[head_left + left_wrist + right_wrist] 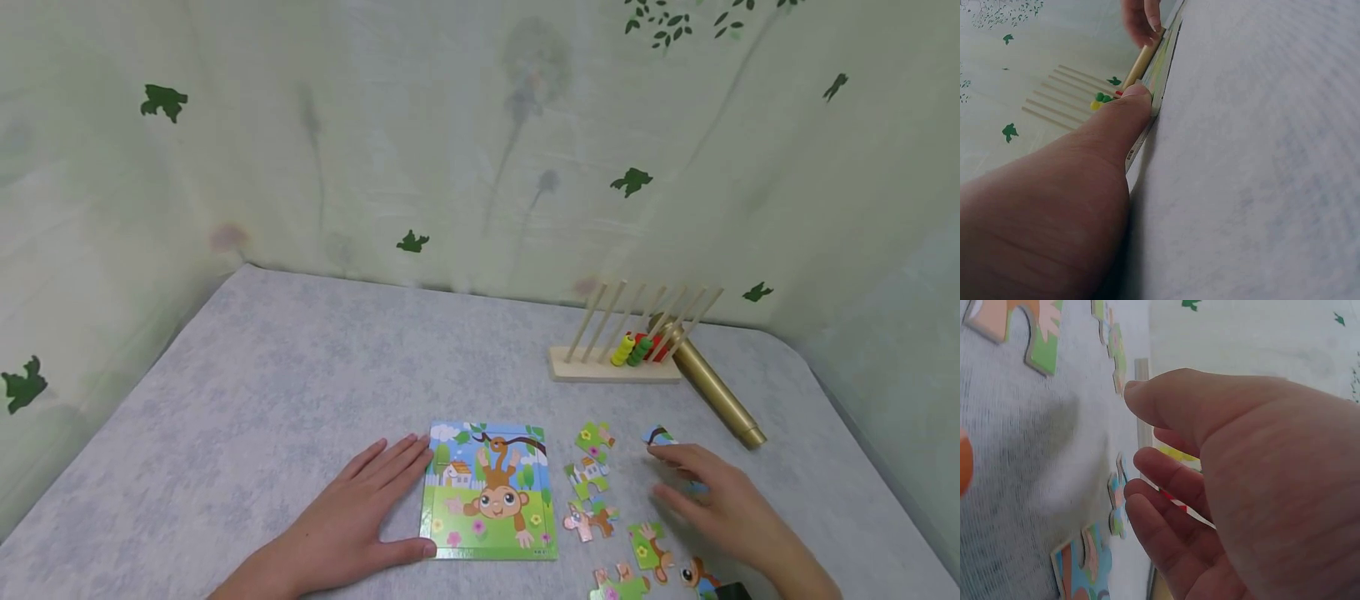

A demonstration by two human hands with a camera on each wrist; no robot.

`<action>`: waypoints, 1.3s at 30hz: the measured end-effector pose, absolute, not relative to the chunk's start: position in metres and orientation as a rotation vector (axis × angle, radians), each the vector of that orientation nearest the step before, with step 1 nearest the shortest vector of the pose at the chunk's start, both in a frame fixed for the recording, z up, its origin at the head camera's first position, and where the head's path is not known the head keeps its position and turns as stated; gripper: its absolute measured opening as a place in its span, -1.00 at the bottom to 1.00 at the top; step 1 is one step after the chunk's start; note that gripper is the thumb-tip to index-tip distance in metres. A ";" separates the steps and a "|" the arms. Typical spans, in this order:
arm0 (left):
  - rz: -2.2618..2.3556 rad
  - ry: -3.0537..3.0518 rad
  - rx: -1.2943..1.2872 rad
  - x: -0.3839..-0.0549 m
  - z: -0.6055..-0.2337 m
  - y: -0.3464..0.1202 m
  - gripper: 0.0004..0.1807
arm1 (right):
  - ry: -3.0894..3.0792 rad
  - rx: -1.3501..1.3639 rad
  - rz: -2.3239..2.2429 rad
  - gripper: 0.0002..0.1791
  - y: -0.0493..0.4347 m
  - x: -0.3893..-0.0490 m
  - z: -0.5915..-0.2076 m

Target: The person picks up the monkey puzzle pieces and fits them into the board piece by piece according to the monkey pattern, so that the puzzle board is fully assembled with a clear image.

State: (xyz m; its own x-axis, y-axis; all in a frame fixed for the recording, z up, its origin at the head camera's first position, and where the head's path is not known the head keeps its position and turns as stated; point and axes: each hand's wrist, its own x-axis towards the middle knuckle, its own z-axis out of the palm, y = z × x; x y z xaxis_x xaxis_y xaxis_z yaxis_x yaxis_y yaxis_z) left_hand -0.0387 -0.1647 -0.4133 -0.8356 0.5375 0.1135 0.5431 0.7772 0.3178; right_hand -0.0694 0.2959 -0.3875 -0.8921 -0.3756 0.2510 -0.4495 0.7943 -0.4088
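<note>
A square puzzle board [491, 492] printed with a hanging monkey lies flat on the table. My left hand [360, 517] rests at its left side, fingers straight and touching the edge, with the thumb at the lower left corner. My right hand [720, 496] is over the loose puzzle pieces, thumb apart from loosely bent fingers and nothing between them. Closest to its fingertips is a blue piece with a dark branch [660, 435]; another blue piece is partly hidden under the hand. In the right wrist view, blue pieces [1116, 503] show beyond the fingers.
Between board and right hand lie a flower piece [595, 440], a house piece [587, 477] and a horse piece [590, 521]. Nearer are a green piece [649, 550] and a monkey-face piece [697, 575]. Behind stand a wooden peg rack [615, 372] with beads and a gold tube [716, 387].
</note>
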 end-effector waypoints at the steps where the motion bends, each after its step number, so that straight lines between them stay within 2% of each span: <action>1: -0.532 -2.946 -0.895 -0.039 -0.413 -0.165 0.06 | -2.840 0.635 0.702 -0.46 0.298 -0.070 -0.387; 8: -0.526 -2.932 -0.896 -0.039 -0.413 -0.164 0.05 | -2.952 0.505 0.673 -0.46 0.306 -0.071 -0.385; 17: -0.508 -2.921 -0.896 -0.038 -0.413 -0.165 0.05 | -2.911 0.529 0.613 -0.44 0.319 -0.072 -0.389; 26: -0.529 -2.939 -0.890 -0.038 -0.412 -0.165 0.05 | -3.099 0.396 0.590 -0.37 0.328 -0.071 -0.385; 39: -0.519 -2.927 -0.893 -0.038 -0.411 -0.164 0.05 | -3.147 0.320 0.583 -0.39 0.336 -0.071 -0.386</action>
